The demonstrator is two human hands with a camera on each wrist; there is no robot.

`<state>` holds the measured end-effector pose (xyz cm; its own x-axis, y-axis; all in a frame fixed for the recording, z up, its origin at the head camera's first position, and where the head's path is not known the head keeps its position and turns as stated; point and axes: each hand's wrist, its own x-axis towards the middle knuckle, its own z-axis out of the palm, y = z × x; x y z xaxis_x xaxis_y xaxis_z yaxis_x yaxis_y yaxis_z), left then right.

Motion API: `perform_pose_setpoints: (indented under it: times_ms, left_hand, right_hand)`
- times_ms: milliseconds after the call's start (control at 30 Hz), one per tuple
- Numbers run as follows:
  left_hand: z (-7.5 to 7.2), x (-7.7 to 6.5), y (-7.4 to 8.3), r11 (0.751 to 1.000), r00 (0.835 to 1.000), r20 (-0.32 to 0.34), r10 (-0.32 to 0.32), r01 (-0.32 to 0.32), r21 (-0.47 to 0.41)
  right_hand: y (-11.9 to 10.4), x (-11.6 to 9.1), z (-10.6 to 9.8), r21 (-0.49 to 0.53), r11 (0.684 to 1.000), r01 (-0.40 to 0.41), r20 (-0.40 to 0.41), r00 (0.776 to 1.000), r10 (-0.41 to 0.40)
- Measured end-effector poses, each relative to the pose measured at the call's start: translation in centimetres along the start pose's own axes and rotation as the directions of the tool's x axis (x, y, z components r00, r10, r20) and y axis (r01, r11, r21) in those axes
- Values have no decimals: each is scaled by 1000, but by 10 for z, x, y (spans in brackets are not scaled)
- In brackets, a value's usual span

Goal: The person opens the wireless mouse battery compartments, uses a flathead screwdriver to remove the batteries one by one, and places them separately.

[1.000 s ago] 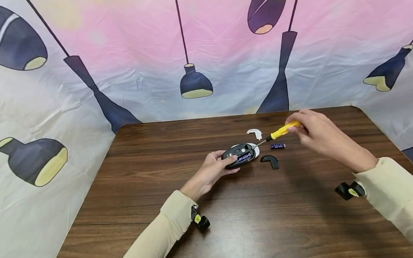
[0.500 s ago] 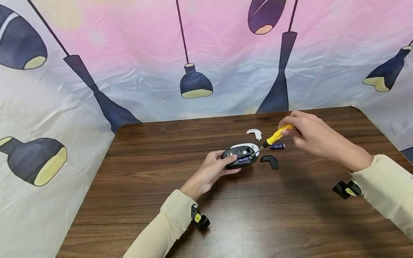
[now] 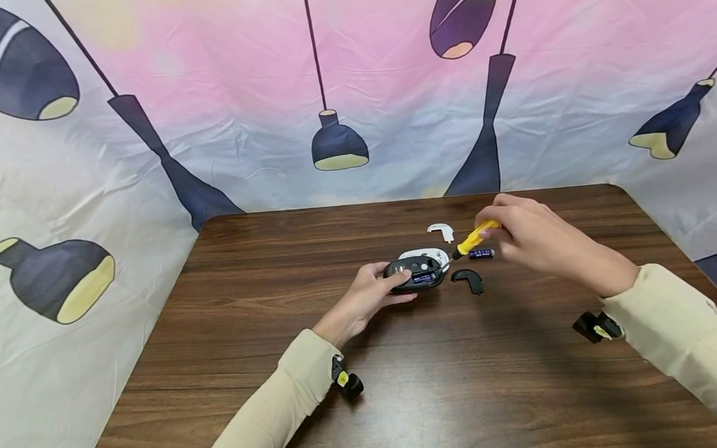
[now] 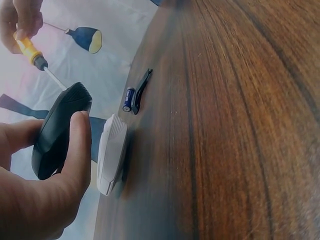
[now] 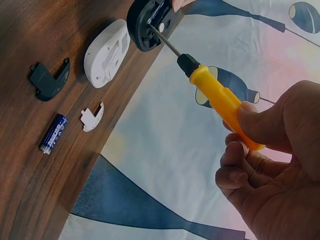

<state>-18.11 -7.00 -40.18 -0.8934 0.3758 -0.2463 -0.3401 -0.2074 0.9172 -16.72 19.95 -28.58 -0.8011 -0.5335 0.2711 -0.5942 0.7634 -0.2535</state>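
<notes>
My left hand [image 3: 372,295] grips a black computer mouse [image 3: 415,282] above the table, underside up, thumb across its base. A blue battery [image 3: 425,277] sits in the mouse's open compartment. In my right hand [image 3: 522,231] is a yellow screwdriver [image 5: 222,102], pinched by its handle between thumb and fingers. Its metal shaft [image 5: 167,42] slants down to the compartment end of the black mouse, tip right at the recess. Behind the held mouse, a white mouse [image 5: 106,54] lies underside up on the table.
Right of the mice, a black battery cover [image 3: 469,280] and a loose blue battery [image 3: 481,253] lie on the wooden table [image 3: 310,240]. A white cover [image 3: 442,231] lies farther back. A printed cloth [image 3: 253,107] hangs behind the table's far edge.
My right hand has moved left and slightly down with the screwdriver, which now stands a little steeper. The black mouse has tilted slightly in my left hand, showing more of the white mouse behind.
</notes>
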Motion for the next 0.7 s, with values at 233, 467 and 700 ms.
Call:
perform_pose_setpoints:
  times_ms: [233,467,700]
  left_hand:
    - [-1,0,0,1000,1000,6,3,-3,9]
    - [-1,1,-1,999,1000,3,3,-3,32]
    - [1,0,0,998,1000,-14,15,-14,59]
  right_hand:
    - [-2,1,2,0,1000,20,-2,1000,-20]
    - [-7,2,1,-23,998,54,9,999,-54]
    - [-15,3,2,-55,995,88,8,996,-87]
